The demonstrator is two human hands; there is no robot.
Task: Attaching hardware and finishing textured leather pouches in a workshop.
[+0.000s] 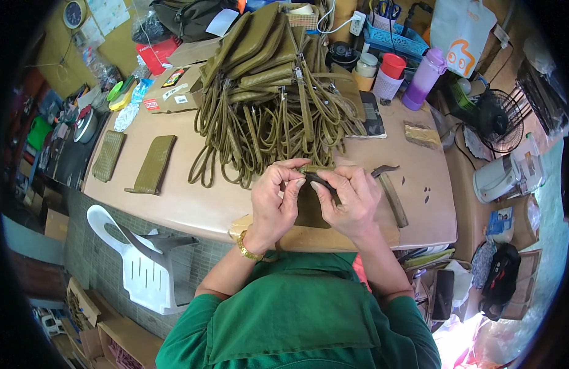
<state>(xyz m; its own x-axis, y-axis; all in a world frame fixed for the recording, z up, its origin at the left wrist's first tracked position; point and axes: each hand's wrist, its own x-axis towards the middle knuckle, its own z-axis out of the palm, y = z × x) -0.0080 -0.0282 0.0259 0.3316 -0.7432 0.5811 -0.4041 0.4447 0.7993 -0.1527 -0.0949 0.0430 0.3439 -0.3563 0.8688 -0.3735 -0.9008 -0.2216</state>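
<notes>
At the table's near edge, both my hands pinch the upper edge of an olive woven pouch, where a dark strip shows between the fingers. My left hand has thumb and fingers closed on its left corner. My right hand grips the same edge a little to the right, thumb pressed on it. Just past my right fingers lies a dark curved-handled tool, partly hidden. Beyond my hands rises a large heap of olive woven pouches with looped wrist straps hanging toward me.
Two flat olive pieces, one woven pouch and one larger, lie left on the table. A flat strip rests at right. A purple bottle, red cup and fan stand back right. A white chair is lower left.
</notes>
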